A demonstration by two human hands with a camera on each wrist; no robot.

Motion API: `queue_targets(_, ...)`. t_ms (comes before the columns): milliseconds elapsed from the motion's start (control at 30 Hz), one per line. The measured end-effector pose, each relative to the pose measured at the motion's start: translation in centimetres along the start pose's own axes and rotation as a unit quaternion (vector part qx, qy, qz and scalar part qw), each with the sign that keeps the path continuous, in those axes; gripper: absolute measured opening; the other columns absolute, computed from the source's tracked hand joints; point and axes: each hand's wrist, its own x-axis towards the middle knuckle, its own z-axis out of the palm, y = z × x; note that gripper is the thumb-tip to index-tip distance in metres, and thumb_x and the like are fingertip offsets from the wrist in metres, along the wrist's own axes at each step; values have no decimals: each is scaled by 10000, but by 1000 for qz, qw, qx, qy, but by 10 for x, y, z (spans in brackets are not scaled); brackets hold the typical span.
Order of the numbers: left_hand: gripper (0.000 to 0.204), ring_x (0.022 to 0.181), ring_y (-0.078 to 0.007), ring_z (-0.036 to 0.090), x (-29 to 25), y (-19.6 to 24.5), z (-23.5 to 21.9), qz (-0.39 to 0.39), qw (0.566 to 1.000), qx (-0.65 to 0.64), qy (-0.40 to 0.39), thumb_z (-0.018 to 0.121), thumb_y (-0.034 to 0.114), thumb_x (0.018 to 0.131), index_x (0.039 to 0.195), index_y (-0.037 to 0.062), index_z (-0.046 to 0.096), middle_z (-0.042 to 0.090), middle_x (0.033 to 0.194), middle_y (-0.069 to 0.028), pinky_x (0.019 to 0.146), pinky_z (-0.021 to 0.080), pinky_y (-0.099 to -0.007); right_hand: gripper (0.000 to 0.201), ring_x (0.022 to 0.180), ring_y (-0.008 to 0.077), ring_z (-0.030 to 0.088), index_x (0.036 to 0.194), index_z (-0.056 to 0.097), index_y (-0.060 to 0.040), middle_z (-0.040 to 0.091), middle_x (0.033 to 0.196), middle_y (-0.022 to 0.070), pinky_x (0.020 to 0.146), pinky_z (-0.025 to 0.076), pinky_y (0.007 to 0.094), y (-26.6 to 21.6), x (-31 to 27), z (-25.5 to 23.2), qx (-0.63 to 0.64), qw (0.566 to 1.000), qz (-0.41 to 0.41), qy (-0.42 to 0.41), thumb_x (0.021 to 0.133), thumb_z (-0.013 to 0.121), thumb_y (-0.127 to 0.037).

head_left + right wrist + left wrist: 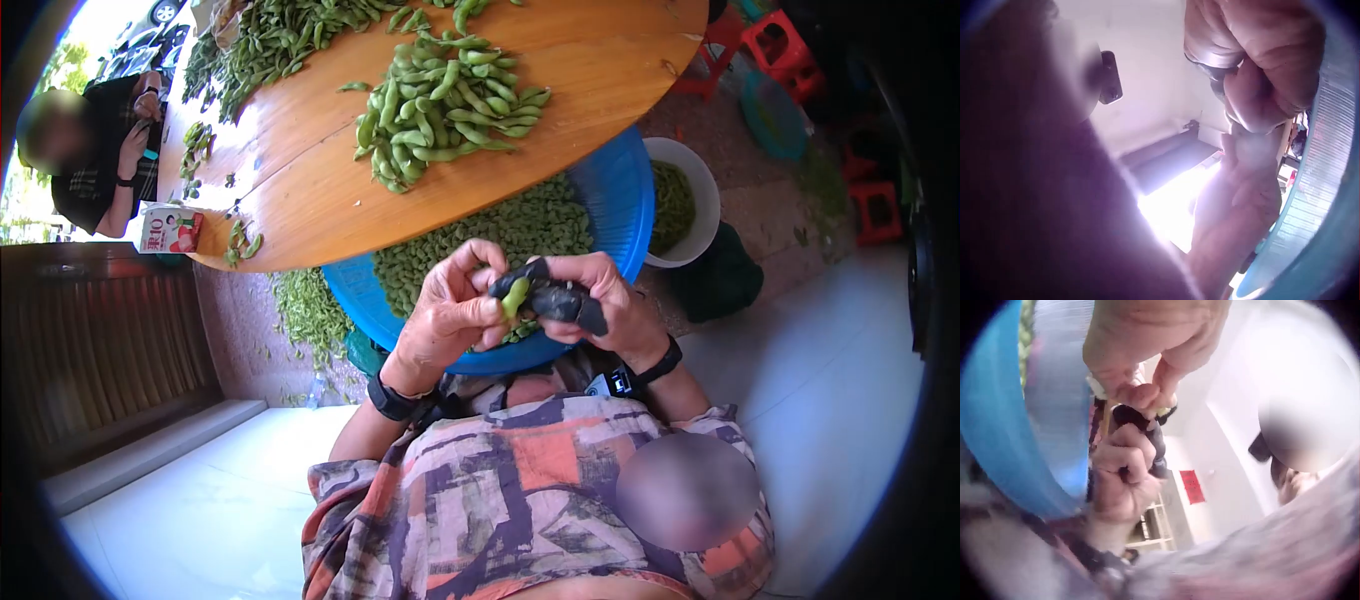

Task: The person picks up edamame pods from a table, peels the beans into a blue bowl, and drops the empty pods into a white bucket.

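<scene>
Both hands meet over a big blue basin of shelled green beans. My left hand pinches a green soybean pod between thumb and fingers. Black coverings sit over the thumb and fingers of my right hand, which grips the same pod from the other side. In the left wrist view the left hand bends down to the right hand, fingertips together. The right wrist view shows the right hand close above the left; the pod is hidden there.
A wooden table holds a heap of whole pods and a larger pile behind. A white bucket stands right of the basin, near red stools. Empty husks lie on the floor at left. Another person sits across.
</scene>
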Motion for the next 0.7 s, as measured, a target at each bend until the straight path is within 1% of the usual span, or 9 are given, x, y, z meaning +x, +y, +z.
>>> queue_targets(67,395,590,-103,567,-5,0,-5,-25,1000,-11,-15,769,107,817,1084,39,485,627,829,-63,478,416,-215,183,607,61,497,990,639,4,546,710,-13,536,401,251,2,2,5,-212,976,-55,0,810,608,-13)
queue_targets(200,418,652,-122,593,-11,-4,-5,0,980,189,54,762,169,840,1128,-4,512,630,845,-65,575,481,-242,189,739,348,568,891,568,38,543,794,166,652,452,407,14,9,15,-479,852,-206,50,706,560,74)
queue_targets(233,355,684,-106,602,-11,-4,-1,16,958,272,87,746,153,857,1097,7,528,636,835,-41,598,489,-244,235,805,435,532,878,546,49,513,816,212,690,443,445,14,9,19,-480,852,-205,45,649,528,95)
queue_targets(333,239,675,-163,645,-12,0,7,30,897,421,129,689,124,899,1059,-1,562,657,765,-69,610,499,-296,268,802,419,541,896,546,55,513,814,203,691,443,441,13,9,15,-498,846,-186,49,634,510,100)
queue_targets(400,242,658,-295,657,-12,5,14,115,740,657,87,662,84,895,1093,-10,560,653,745,-159,601,496,-355,252,799,418,540,882,544,55,514,811,205,689,442,442,15,9,12,-491,849,-192,46,636,510,98)
queue_targets(433,257,695,-393,641,-13,11,19,87,732,672,69,626,73,896,1127,-12,551,633,766,-222,608,490,-410,233,793,416,539,871,540,55,514,810,205,683,438,444,13,9,12,-494,846,-195,45,643,515,95)
queue_targets(467,257,695,-393,641,-13,17,20,87,732,672,69,626,73,896,1127,-12,551,633,766,-222,608,490,-410,214,787,415,537,860,536,54,515,809,205,678,435,446,12,8,12,-496,844,-199,44,650,520,91)
queue_targets(533,296,715,-352,664,-12,25,19,35,704,709,12,582,52,912,1199,-7,544,666,814,-183,616,497,-381,201,780,414,537,852,534,52,516,808,204,671,432,444,10,9,9,-496,843,-203,46,654,525,89)
queue_targets(700,348,727,-259,693,-6,22,7,58,765,641,-15,556,52,938,1274,-13,492,696,865,-150,677,532,-355,181,745,407,536,844,532,44,513,792,195,645,429,422,2,7,10,-522,830,-182,81,667,544,74)
